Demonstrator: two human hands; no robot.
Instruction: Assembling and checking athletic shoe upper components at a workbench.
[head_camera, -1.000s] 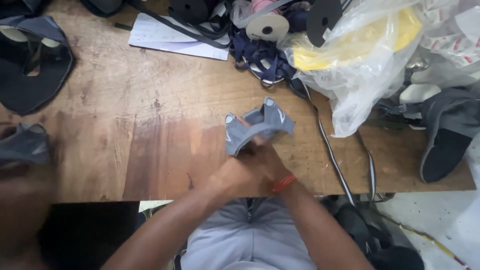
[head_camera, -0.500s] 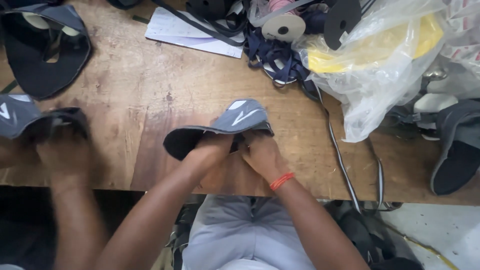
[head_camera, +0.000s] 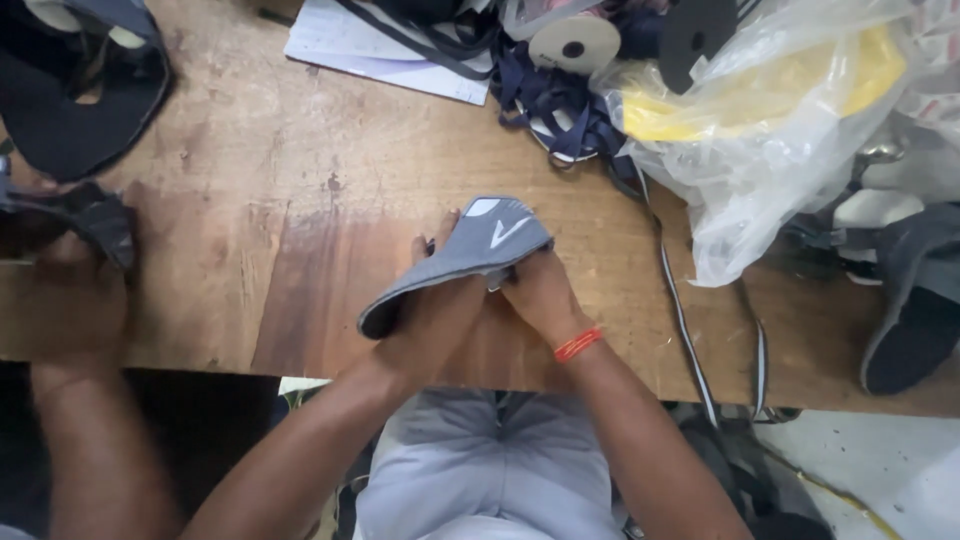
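Both hands are clamped on the grey upper (head_camera: 455, 265): our left hand (head_camera: 435, 315) wraps it from below with fingers poking out past the far edge, and our right hand (head_camera: 535, 295) pinches the end with the white mark. So the grip is closed on fabric, both sides, no gap.

What changed: a second ago the upper was bunched up and standing on edge, half a second ago it was opening out, and now it's lying flatter and stretched longways, one end pointing to 7 o'clock. Looks to us like we've turned it over and smoothed it, so the shaping step seems about finished.

It's held just over the counter (head_camera: 300, 200), near the front edge, dead centre. At 9 o'clock a co-worker's hand (head_camera: 70, 290) holds a dark piece (head_camera: 95, 215). At 2 o'clock there's a plastic bag (head_camera: 760, 130) with something yellow inside, and at 12 a tape roll (head_camera: 573, 45) among dark straps (head_camera: 560, 110).
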